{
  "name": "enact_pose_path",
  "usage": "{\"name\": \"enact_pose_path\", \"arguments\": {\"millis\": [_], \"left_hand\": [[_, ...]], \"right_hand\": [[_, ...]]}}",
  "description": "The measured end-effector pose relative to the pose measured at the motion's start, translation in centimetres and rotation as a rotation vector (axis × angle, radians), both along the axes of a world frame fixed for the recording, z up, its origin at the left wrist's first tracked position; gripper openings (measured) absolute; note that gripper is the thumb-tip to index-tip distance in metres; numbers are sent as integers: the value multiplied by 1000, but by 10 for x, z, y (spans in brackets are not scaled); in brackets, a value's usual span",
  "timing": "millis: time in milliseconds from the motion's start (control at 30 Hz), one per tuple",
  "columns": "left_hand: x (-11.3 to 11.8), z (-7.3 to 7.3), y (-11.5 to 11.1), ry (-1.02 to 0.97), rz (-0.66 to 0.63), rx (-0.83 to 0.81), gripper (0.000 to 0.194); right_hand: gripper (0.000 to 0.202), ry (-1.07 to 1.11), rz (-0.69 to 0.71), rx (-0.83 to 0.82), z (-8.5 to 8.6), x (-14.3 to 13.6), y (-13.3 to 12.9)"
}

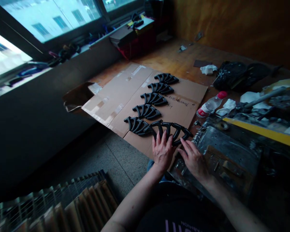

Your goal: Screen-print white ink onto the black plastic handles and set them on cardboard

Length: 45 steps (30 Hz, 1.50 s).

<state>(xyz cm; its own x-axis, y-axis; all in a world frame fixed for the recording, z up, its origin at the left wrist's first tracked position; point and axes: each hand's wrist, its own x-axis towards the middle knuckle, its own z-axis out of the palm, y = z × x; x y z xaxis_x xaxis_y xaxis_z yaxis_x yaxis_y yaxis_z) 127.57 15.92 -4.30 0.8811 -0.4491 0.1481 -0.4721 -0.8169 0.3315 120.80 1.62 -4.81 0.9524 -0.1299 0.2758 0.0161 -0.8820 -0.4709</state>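
Near the front edge of a flattened cardboard sheet (132, 93) lies a black ribbed part (177, 129). My left hand (162, 151) rests on its near side, fingers apart and pointing forward over it. At its right end is my right hand (194, 159), fingers extended, fingertips at the part's near edge. A row of similar black parts runs away from me on the cardboard, from the nearest one (136, 125) to the farthest (166, 78). The nearest one touches or overlaps the left end of the part under my hands.
Right of the cardboard lie a bottle with a red cap (211, 104), crumpled white paper (228, 106) and a dark bag (232, 74). A machine with a yellow bar (261, 132) stands at the right. Wooden slats in a rack (82, 206) are at the lower left.
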Motion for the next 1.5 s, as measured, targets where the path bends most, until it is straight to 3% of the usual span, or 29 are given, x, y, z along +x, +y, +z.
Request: {"name": "enact_pose_path", "arguments": {"millis": [200,667,1500], "left_hand": [[36,-5,-4,11,-132,-62,44],[106,-15,-15,-27,-343,-53,46],[128,-35,-30,2,-535,-71,46]], "right_hand": [[50,17,-107,-26,6,17,3],[47,62,-300,-21,-1,61,9],[48,148,-452,12,-18,61,12]]}}
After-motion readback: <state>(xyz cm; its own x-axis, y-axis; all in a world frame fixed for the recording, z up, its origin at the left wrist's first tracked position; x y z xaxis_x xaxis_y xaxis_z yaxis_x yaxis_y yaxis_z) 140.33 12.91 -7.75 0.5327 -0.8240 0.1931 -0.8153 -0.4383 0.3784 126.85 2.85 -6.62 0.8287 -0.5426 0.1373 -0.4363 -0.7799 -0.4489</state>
